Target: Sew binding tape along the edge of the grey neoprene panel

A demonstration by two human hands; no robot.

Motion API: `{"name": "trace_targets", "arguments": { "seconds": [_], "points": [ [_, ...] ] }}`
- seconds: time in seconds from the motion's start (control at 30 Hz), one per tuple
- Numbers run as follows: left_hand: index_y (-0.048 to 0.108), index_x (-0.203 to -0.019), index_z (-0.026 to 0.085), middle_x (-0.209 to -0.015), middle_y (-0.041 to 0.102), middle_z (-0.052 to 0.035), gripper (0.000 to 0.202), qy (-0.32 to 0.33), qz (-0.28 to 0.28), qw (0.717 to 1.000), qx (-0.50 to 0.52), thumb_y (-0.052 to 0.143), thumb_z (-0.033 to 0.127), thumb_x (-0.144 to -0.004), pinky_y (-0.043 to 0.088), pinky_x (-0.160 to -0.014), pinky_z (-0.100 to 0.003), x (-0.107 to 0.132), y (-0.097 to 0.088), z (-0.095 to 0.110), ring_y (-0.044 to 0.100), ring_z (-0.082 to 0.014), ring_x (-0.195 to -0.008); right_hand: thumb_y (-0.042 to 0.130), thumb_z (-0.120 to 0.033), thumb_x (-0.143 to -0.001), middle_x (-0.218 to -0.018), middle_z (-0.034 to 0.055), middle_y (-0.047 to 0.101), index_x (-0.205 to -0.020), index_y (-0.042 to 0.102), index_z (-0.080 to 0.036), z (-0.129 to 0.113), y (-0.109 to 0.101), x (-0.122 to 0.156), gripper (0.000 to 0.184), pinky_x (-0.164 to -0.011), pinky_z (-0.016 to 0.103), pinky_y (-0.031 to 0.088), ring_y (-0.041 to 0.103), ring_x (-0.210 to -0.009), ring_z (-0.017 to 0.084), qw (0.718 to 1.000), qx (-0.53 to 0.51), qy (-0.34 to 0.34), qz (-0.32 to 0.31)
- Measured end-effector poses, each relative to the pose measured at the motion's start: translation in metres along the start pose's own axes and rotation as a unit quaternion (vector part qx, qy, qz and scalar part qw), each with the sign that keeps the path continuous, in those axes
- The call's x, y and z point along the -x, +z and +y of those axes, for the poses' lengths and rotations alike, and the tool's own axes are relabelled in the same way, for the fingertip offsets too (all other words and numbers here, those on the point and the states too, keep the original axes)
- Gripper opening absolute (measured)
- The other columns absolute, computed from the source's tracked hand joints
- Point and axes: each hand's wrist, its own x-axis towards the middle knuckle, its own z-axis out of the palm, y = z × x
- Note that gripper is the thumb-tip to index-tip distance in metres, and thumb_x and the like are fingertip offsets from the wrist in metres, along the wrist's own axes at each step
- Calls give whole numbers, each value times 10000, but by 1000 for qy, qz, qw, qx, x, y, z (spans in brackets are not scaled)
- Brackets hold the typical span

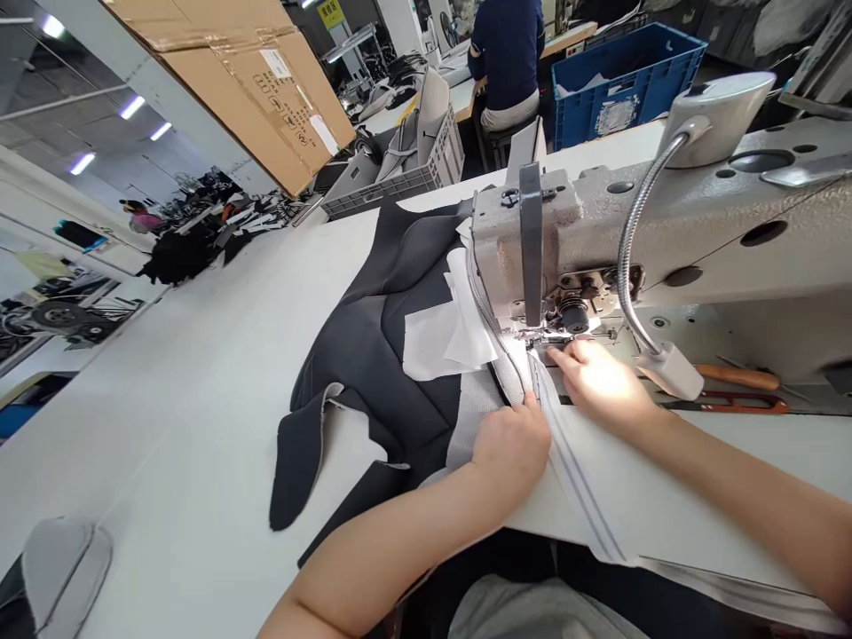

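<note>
A black padded cover piece (373, 346) with grey mesh backing (476, 408) lies under the head of a sewing machine (532, 240). My left hand (512, 444) is closed on the fabric edge just in front of the needle area. A long white strip with grey lines (579, 479) runs from the presser foot down over the table's front edge. Curled in beside the lit presser foot, my right hand (599, 382) has its thumb and fingertips close together; what lies between them is hidden. White flaps (439, 342) rest on the black piece.
A lamp on a bent metal neck (672, 368) hangs right of my right hand. Behind it lie an orange-handled tool (738, 377) and red-handled scissors (745, 403). Grey crate (426, 173), blue crate (565, 115) and a seated person (507, 62) are beyond the table (200, 426).
</note>
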Motion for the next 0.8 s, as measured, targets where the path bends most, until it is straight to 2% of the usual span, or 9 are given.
{"name": "trace_targets", "arguments": {
  "seconds": [0.1,0.27,0.37,0.53,0.63,0.73,0.8],
  "points": [
    [381,-1397,-18,-948,666,-176,547,7,8,999,31,452,57,-860,510,-571,-300,-1,2,-5,665,-244,-795,365,-187,-926,-839,116,589,-1072,647,-106,-11,12,-9,328,-705,336,470,554,-792,231,1000,-6,-11,-13],
    [399,-1386,-6,-931,662,-169,501,9,10,999,31,420,54,-888,514,-591,-295,0,1,-7,663,-233,-804,399,-163,-912,-889,113,606,-1037,646,-113,-27,12,-6,282,-736,300,510,568,-803,199,998,-38,-37,-28],
    [398,-1391,18,-910,659,-151,491,1,12,1000,26,410,51,-901,515,-576,-291,-2,-3,-9,666,-221,-785,402,-130,-883,-874,116,594,-992,659,-129,-27,11,-8,279,-717,312,518,560,-790,208,998,-38,-38,-38],
    [408,-1394,46,-904,663,-160,479,-14,34,999,6,399,59,-916,511,-600,-273,-13,-10,-15,676,-219,-793,374,-98,-867,-937,141,605,-1142,613,-82,-21,13,-12,365,-770,360,522,561,-832,237,998,-26,-47,-29],
    [438,-1381,64,-885,664,-156,461,-36,34,999,8,356,59,-928,503,-596,-280,-22,-14,-18,677,-225,-790,373,-103,-880,-979,137,622,-1170,602,-94,-17,14,-11,370,-799,351,522,577,-876,236,998,-31,-56,-15],
    [415,-1398,55,-924,662,-174,484,-38,35,999,3,352,53,-918,498,-596,-284,-27,-16,-22,674,-231,-808,391,-149,-910,-960,130,634,-1173,604,-112,-14,16,-10,340,-813,347,523,598,-887,230,999,-38,-25,19],
    [383,-1412,29,-945,660,-189,514,-18,29,999,6,405,75,-900,504,-620,-290,-28,-18,-25,670,-240,-833,410,-179,-918,-889,125,635,-1132,627,-115,-13,16,-10,311,-797,368,527,605,-848,239,999,-32,10,38]
  ]
}}
